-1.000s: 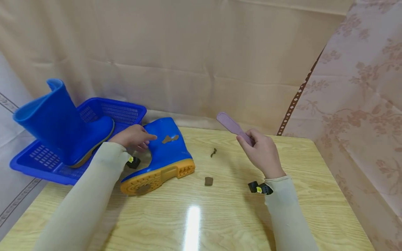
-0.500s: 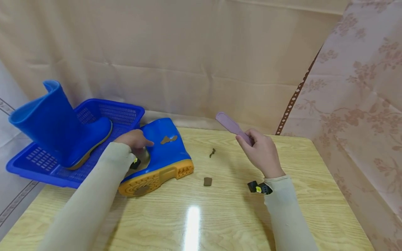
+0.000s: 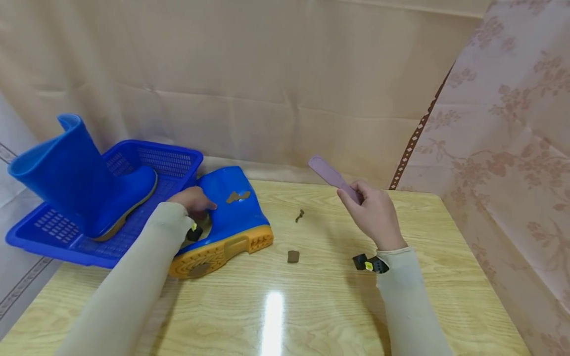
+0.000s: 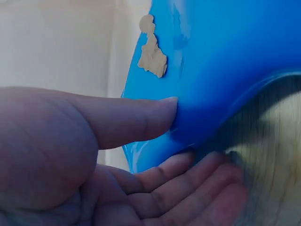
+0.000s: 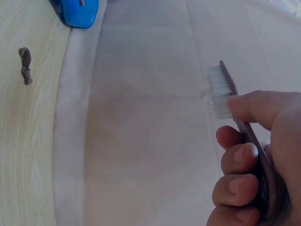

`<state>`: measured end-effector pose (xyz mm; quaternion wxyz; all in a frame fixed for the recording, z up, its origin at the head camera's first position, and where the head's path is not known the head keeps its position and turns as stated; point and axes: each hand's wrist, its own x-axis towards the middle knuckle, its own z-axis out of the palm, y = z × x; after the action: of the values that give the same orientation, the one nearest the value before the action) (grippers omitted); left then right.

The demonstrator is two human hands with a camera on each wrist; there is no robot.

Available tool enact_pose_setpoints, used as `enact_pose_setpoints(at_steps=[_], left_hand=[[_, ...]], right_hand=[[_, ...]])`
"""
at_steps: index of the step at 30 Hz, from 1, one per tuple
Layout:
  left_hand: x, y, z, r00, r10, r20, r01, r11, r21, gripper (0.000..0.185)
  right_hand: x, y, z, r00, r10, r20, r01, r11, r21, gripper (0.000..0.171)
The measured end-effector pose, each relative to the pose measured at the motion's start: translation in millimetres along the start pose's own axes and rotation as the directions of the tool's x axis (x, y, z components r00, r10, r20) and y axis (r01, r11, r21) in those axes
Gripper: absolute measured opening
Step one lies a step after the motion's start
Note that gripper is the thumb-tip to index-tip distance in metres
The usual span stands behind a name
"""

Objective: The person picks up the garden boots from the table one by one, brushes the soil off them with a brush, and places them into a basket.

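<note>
A blue rain boot (image 3: 238, 212) with a yellow sole lies on its side on the table, brown mud-like patches on its shaft and sole. My left hand (image 3: 193, 200) holds the shaft's left edge. In the left wrist view its thumb (image 4: 146, 117) lies on the blue surface, the other fingers low along the edge, partly in shadow. My right hand (image 3: 374, 212) grips a purple brush (image 3: 327, 171) by its handle, raised above the table. White bristles (image 5: 220, 92) show in the right wrist view, touching nothing.
At left, a second blue boot (image 3: 89, 183) stands in a blue plastic basket (image 3: 173, 160). A brown square piece (image 3: 293, 256) and a small twisted brown bit (image 3: 300, 215) lie on the wooden table (image 3: 338, 306). Beige cloth (image 3: 267, 89) hangs behind.
My left hand has lowered onto the boot's shaft, its thumb now on the edge where a finger pointed before. The right hand with the brush has barely moved.
</note>
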<state>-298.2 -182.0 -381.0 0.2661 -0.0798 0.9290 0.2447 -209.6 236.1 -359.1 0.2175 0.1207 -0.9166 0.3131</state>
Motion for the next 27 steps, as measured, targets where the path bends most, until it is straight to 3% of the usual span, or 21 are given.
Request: enact_pose_setpoints(at_steps=[3,6,8,11,15,18,22,27], left_hand=[[2.9,-4.3,-0.7,0.998,0.041,0.040,-0.036,0.994,-0.107,0.057],[3.8,-6.2,-0.4,0.992,0.096,0.086,-0.069,0.959,-0.275,0.066],[4.9,-6.1,1.0,0.985,0.135,0.109,-0.083,0.916,-0.393,0.069],[8.4,-5.7,6.1,0.971,0.195,0.140,-0.087,0.828,-0.553,0.073],[13.7,-6.7,13.7,0.960,0.226,0.167,-0.049,0.721,-0.692,0.079],[15.9,-7.5,16.6,0.952,0.238,0.191,-0.019,0.670,-0.742,0.084],[16.8,-5.9,17.4,0.938,0.271,0.216,-0.003,0.631,-0.776,0.085],[13.9,0.7,16.8,0.932,0.317,0.173,-0.020,0.524,-0.852,0.082]], right_hand=[[0,1,0,1.000,0.003,0.005,-0.003,1.000,0.001,0.029],[-1,2,0,1.000,0.011,0.012,-0.011,1.000,-0.006,0.028],[-2,4,-1,1.000,0.014,0.013,-0.014,1.000,-0.013,0.028],[-2,4,-1,1.000,0.011,0.011,-0.011,1.000,-0.023,0.029],[-2,5,-1,1.000,0.004,0.018,-0.004,1.000,-0.027,0.030],[-2,5,0,1.000,0.008,0.023,-0.008,1.000,-0.030,0.029],[-1,4,1,0.999,0.013,0.030,-0.012,1.000,-0.028,0.030],[0,3,1,0.999,0.010,0.032,-0.009,1.000,-0.026,0.030]])
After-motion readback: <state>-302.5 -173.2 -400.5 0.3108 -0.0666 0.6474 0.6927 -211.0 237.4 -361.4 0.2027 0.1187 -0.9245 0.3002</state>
